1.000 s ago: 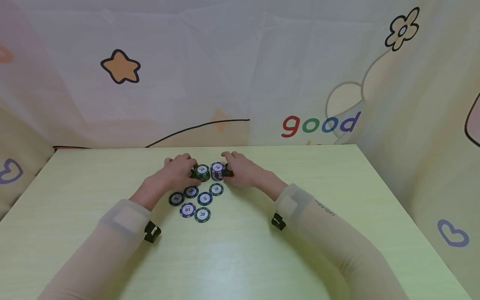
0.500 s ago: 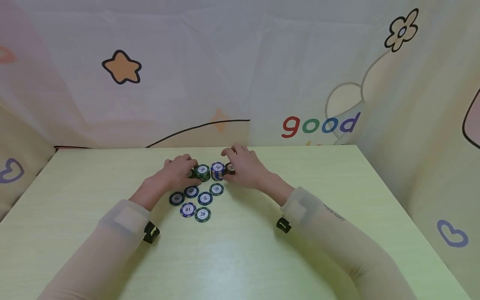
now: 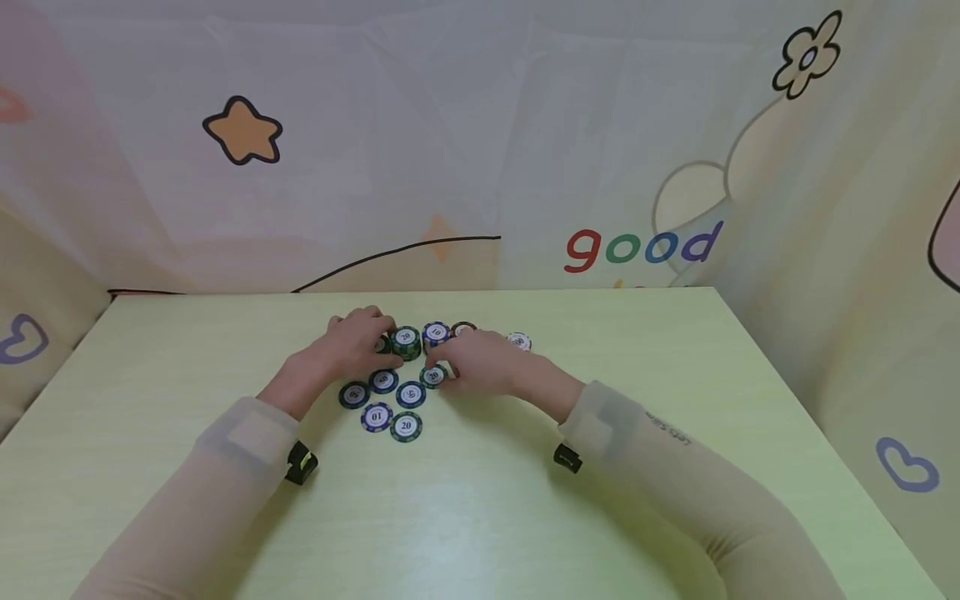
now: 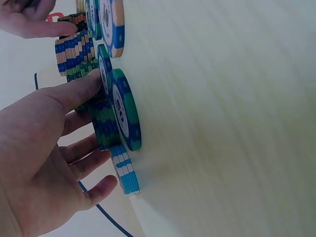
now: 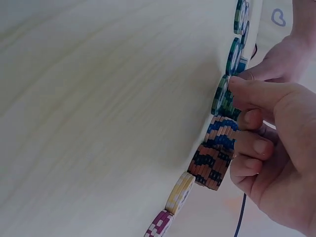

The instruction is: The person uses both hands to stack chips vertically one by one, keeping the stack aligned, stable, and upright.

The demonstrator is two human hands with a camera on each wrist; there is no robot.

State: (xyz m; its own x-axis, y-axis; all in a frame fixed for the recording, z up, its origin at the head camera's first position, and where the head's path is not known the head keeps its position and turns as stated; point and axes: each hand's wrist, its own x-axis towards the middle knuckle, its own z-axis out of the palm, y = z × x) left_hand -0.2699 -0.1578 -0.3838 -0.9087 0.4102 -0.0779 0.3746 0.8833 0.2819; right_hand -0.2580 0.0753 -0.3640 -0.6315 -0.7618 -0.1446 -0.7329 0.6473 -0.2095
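Note:
My left hand [image 3: 352, 343] grips a green poker chip stack [image 3: 406, 337], thumb at its near side and index finger at the far side. In the left wrist view its other fingers lie along a dark green and blue stack [image 4: 105, 126] and near a light-blue stack [image 4: 127, 170]. My right hand [image 3: 483, 362] reaches over the row. Its thumb and index finger pinch a loose green poker chip [image 3: 432, 377] marked 20, lying flat. Behind that hand stand a blue-and-tan stack [image 3: 436, 332] marked 10 and a brown-and-black stack [image 5: 211, 167], partly covered.
Several loose chips lie before the row, among them a blue one [image 3: 377, 417] and a green one [image 3: 406, 426]. Yellow-edged chips [image 5: 180, 193] and magenta-edged chips [image 5: 159, 226] continue the row rightward. A printed curtain [image 3: 360, 167] hangs behind the table [image 3: 480, 508].
My right hand has left the brown-and-black stack, lifted slightly, then come left and nearer onto the loose green chip. A white-faced chip now shows behind it. The left hand has stayed put.

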